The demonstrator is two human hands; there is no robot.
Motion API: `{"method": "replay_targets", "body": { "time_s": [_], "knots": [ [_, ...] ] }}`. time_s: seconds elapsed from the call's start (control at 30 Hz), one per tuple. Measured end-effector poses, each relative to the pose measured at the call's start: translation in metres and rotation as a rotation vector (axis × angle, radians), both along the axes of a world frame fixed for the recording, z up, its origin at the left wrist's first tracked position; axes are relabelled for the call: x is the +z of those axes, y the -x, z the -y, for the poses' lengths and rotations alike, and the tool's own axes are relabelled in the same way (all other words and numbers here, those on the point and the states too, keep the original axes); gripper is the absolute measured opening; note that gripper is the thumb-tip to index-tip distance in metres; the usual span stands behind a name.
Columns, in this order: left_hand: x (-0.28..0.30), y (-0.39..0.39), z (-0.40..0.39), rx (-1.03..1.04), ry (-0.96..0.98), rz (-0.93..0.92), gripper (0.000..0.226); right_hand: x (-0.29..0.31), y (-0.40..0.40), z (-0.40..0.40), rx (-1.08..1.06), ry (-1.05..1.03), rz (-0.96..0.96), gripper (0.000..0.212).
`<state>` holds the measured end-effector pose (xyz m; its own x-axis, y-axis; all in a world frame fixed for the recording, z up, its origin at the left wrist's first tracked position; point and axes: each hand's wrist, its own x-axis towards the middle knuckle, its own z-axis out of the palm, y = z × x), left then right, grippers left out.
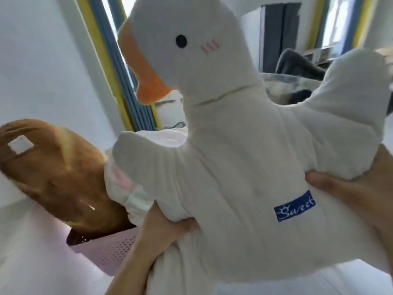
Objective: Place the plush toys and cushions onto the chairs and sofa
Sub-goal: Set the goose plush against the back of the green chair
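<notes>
Goose (pixel 244 145): a big white plush, held up in the air close to the camera, filling most of the view; neck upright, head near the top edge, orange beak (pixel 144 67) pointing left, black eye and pink cheek marks showing.
Label (pixel 295 205): blue patch on the goose's body reading "Sweet", just left of the right thumb.
Left hand (pixel 168 228): grips the goose's body from below at its lower left — fingers curled into the fabric.
Right hand (pixel 348 194): holds the body's right side under the wing, thumb pressed across the front; the other fingers are hidden behind the plush.
Bread cushion (pixel 53 173): brown, loaf-shaped, at the left, its lower end standing in the basket, tilted up to the left.
Basket (pixel 110 250): pink, perforated wall, below the loaf and beside the left forearm.
Small plush (pixel 125 188): white with pink — wedged between the loaf and the goose, blurred.
Curtains (pixel 119 67): blue and yellow, behind the beak.
</notes>
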<state>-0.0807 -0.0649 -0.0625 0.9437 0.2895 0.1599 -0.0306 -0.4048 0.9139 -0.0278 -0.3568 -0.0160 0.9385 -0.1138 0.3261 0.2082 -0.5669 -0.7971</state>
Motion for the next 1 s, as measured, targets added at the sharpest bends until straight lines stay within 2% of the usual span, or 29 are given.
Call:
{"method": "replay_targets", "body": {
  "time_s": [0.1,0.13,0.2,0.3,0.33,0.43,0.47,0.57,0.6,0.67,0.83,1.0],
  "knots": [
    [-0.036,-0.012,0.053,-0.297,0.047,-0.1,0.082,-0.041,0.051,0.052,-0.265,-0.038,-0.207,0.137],
    [-0.046,-0.017,0.073,-0.384,0.072,-0.152,0.086,-0.053,0.068,0.069,-0.351,-0.059,-0.252,0.134],
    [-0.069,-0.026,0.117,-0.59,0.112,-0.272,0.08,-0.08,0.106,0.101,-0.516,-0.097,-0.324,0.121],
    [-0.103,-0.025,0.194,-0.848,0.099,-0.443,0.099,-0.125,0.165,0.149,-0.768,-0.153,-0.474,0.1],
    [-0.114,-0.022,0.221,-0.905,0.108,-0.496,0.095,-0.14,0.184,0.165,-0.834,-0.17,-0.532,0.101],
    [-0.15,0.001,0.302,-0.953,0.067,-0.694,0.063,-0.179,0.241,0.206,-0.984,-0.257,-0.694,0.101],
    [-0.165,0.011,0.328,-0.968,0.066,-0.748,0.065,-0.192,0.259,0.22,-1.03,-0.295,-0.742,0.097],
    [-0.205,0.038,0.405,-1.025,0.034,-0.857,0.117,-0.221,0.305,0.261,-1.145,-0.396,-0.913,0.099],
    [-0.215,0.043,0.432,-1.032,0.023,-0.883,0.125,-0.227,0.317,0.278,-1.176,-0.431,-0.935,0.103],
    [-0.222,0.05,0.489,-1.068,0.008,-0.909,0.111,-0.233,0.333,0.32,-1.241,-0.467,-0.927,0.112],
    [-0.217,0.045,0.619,-1.136,0.009,-0.829,0.083,-0.23,0.342,0.438,-1.392,-0.379,-0.854,0.083],
    [-0.223,0.017,0.721,-1.15,-0.005,-0.758,0.07,-0.244,0.318,0.544,-1.395,-0.384,-0.847,0.086]
  ]
}}
